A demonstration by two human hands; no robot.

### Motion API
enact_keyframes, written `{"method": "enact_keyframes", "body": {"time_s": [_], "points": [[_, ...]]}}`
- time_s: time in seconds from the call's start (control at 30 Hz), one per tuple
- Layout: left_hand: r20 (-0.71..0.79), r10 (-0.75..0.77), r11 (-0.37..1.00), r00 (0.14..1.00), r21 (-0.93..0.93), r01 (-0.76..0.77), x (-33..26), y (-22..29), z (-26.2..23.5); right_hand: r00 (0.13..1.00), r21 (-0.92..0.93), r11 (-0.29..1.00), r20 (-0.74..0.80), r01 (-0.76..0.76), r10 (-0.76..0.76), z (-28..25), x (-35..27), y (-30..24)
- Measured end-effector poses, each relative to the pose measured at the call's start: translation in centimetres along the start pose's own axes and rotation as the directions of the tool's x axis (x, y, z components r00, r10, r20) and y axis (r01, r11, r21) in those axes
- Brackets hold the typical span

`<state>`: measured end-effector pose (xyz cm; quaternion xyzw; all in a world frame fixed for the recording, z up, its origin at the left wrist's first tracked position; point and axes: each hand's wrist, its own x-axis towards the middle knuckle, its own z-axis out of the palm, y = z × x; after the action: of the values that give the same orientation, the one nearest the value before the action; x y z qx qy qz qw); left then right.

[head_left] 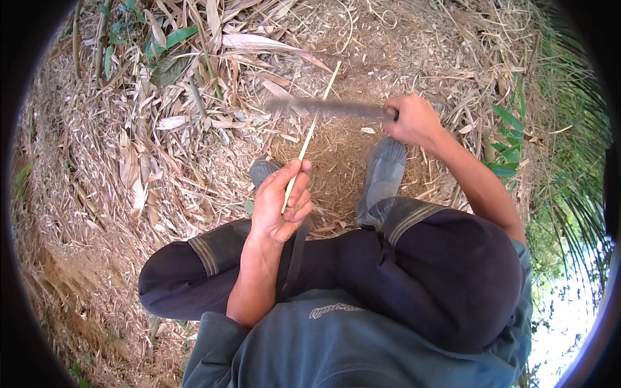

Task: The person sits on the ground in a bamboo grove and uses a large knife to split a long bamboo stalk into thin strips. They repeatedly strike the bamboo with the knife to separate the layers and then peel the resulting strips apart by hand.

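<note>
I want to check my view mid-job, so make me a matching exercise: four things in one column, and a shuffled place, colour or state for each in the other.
Things:
1. Pale strip
2. Long blade
3. Trousers
4. Shirt

Place, colour or state:
A. Blurred, its handle gripped in the right hand
B. Dark green-blue, at the picture's lower edge
C. Held in the left hand
D. Very dark, over the bent knees

Pairs: 1-C, 2-A, 3-D, 4-B
</note>
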<state>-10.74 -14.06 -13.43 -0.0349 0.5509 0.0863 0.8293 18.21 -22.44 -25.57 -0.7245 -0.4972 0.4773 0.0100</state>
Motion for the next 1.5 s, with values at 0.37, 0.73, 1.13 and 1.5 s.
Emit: {"method": "enact_keyframes", "body": {"time_s": [0.37,0.73,1.13,1.5], "points": [[-0.097,0.107,0.933,0.990,0.352,-0.066,-0.3,-0.5,0.9,0.974,-0.088,0.975,-0.116,-0.203,0.193,-0.3,3.4,3.6],[-0.107,0.209,0.727,0.972,0.682,-0.082,-0.1,-1.0,1.2,0.997,-0.048,0.999,-0.072,0.003,-0.006,-0.4,-2.1,-0.8],[-0.107,0.176,0.790,0.979,0.609,-0.075,0.1,-0.9,0.9,0.985,-0.045,0.987,-0.082,-0.157,0.153,1.3,0.6,1.7],[0.000,0.455,0.253,0.890,0.959,-0.129,-1.2,-2.3,0.5,0.959,-0.076,0.961,-0.117,-0.267,0.257,-1.0,3.4,4.5]]}}
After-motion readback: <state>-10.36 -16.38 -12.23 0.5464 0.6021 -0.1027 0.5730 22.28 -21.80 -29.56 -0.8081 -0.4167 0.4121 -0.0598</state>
